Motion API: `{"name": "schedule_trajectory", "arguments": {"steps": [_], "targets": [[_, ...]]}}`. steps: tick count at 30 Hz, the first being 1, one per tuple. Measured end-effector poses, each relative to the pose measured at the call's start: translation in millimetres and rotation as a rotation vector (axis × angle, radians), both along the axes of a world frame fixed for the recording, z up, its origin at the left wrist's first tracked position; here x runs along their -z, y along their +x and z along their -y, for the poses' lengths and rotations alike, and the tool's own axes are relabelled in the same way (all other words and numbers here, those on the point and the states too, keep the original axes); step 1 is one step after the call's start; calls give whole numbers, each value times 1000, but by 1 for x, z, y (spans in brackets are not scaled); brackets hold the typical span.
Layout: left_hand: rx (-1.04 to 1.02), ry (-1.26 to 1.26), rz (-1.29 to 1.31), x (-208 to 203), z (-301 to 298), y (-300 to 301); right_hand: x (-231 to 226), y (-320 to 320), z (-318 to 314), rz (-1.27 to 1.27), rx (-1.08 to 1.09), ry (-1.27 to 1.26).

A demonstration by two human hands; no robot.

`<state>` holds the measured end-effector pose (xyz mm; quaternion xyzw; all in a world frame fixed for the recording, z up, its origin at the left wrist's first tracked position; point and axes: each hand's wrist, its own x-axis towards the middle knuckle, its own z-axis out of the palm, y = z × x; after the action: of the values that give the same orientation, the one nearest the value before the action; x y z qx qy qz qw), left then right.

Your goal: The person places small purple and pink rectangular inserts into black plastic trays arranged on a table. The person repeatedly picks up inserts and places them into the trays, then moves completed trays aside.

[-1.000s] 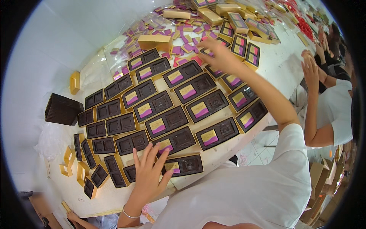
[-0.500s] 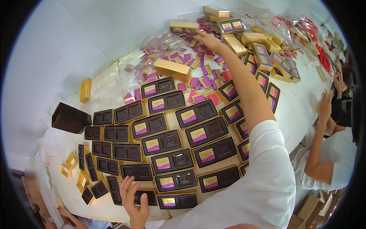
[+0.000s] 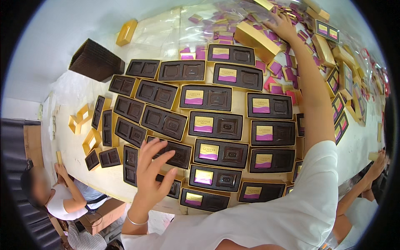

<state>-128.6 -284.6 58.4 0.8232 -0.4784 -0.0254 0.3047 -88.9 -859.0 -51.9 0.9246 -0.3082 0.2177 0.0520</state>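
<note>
My left hand [image 3: 153, 177] is raised with its fingers spread, in front of a gold box with a dark tray [image 3: 177, 154]; nothing is in it. Far to the right, my right hand [image 3: 284, 28] reaches over a heap of purple-and-gold wrapped pieces [image 3: 225, 35], its fingers stretched out. Just beyond those fingertips lies a gold box [image 3: 264, 4], cut off by the view's edge. Beside the hand rests a closed-looking gold box [image 3: 257, 41]. Rows of open boxes between my arms each carry a purple-and-gold piece [image 3: 204, 125] in the left recess; boxes at left have bare trays [image 3: 163, 121].
A stack of dark trays [image 3: 96, 60] stands at the back left, near a gold sleeve [image 3: 126, 32]. Several gold frames [image 3: 91, 141] lie at the left edge. More boxes [image 3: 346, 83] pile up at right. Other people [image 3: 66, 196] work at both sides.
My view has swung right-to-left across the table, so things appear shifted right and up. My right hand has drawn back slightly from the far gold box. My left hand stays spread.
</note>
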Motion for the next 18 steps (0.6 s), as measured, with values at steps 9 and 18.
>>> {"name": "schedule_trajectory", "arguments": {"steps": [9,18], "targets": [[149,145,173,-22,38,53,-35,-56,-29,-131,-230,41],[263,-169,-156,-23,56,47,-60,-107,-36,601,-220,1293]]}}
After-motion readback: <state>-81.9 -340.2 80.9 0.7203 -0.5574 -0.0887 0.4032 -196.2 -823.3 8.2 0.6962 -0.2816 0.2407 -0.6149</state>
